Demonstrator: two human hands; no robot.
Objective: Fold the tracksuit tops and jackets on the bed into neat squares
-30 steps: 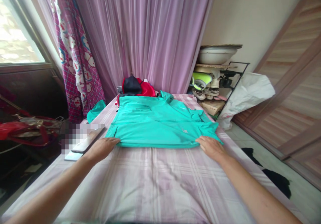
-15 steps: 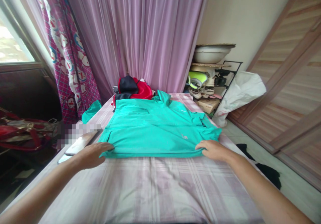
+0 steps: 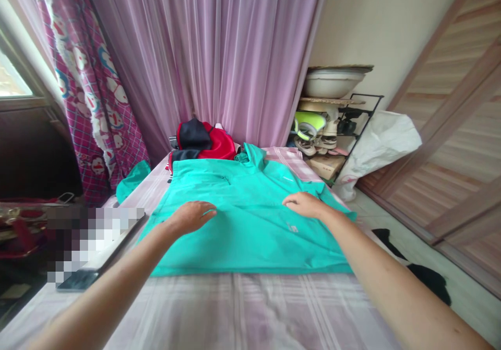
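A teal jacket lies spread flat on the bed, with small white logos on its right part and a bunched bit at its far edge. My left hand is over the jacket's left-middle part, fingers stretched out and holding nothing. Across from it, my right hand is over the right part, its fingers loosely bent with no cloth pinched in them. Whether either palm touches the fabric, I cannot tell.
Red and navy clothing is heaped at the bed's far end before a purple curtain. A flat, partly blurred-out object lies at the left edge. A shoe rack and white sack stand right.
Both hands have let go of the jacket's near edge and moved forward and inward over it. That edge now lies closer to me. The view has shifted slightly.
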